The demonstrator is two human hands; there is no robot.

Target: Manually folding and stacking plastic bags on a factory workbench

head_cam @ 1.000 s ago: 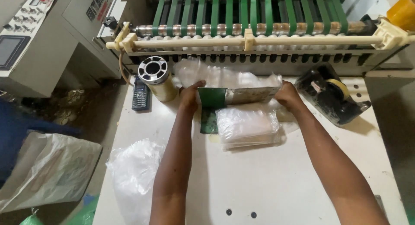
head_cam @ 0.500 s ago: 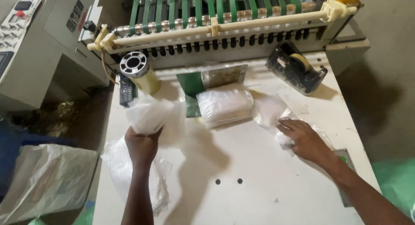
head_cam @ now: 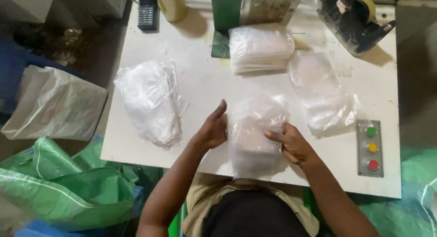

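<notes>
head view, steeply down, close over table [head_cam: 191, 82]

My hands grip a clear plastic bag [head_cam: 257, 134] at the near edge of the white table [head_cam: 200, 82]. Left of my grip lies a crumpled heap of plastic bags [head_cam: 152, 100]. Beyond it sits a neat stack of folded bags [head_cam: 260, 48] against a green metal stand [head_cam: 227, 12]. Right of my grip lies a loose clear bag [head_cam: 323, 93], then a panel with green, yellow and red buttons [head_cam: 372, 147]. Far off are a tape dispenser [head_cam: 355, 18], a phone [head_cam: 148, 9] and a yellowish roll [head_cam: 172, 5].
</notes>
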